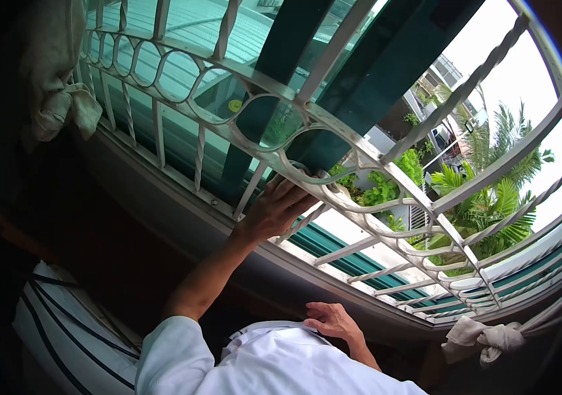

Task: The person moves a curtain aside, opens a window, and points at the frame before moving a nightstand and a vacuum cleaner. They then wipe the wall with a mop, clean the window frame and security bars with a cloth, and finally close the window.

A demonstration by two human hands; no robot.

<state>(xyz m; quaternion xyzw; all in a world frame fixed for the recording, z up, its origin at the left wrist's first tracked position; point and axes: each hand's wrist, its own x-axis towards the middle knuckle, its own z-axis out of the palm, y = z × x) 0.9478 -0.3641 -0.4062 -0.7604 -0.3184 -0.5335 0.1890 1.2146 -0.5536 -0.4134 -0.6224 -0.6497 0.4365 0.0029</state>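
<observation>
My left hand (pixel 280 207) reaches through the white metal window grille (pixel 360 158). Its fingers bend against the lower end of a dark green sliding window frame (pixel 360 108), partly hidden behind a ring of the grille. Green-tinted glass (pixel 156 62) fills the left side of that window. Low in front of my white shirt (pixel 294 365) is my right hand (pixel 335 321), empty, with thumb and fingers loosely apart. It is below the sill and away from the grille.
Knotted curtains hang at the left (pixel 63 108) and the lower right (pixel 492 337). A white bundle with black stripes (pixel 73 322) lies at the lower left. Green window tracks (pixel 340 253) run beyond the bars. Outside are palm plants (pixel 492 204) and buildings.
</observation>
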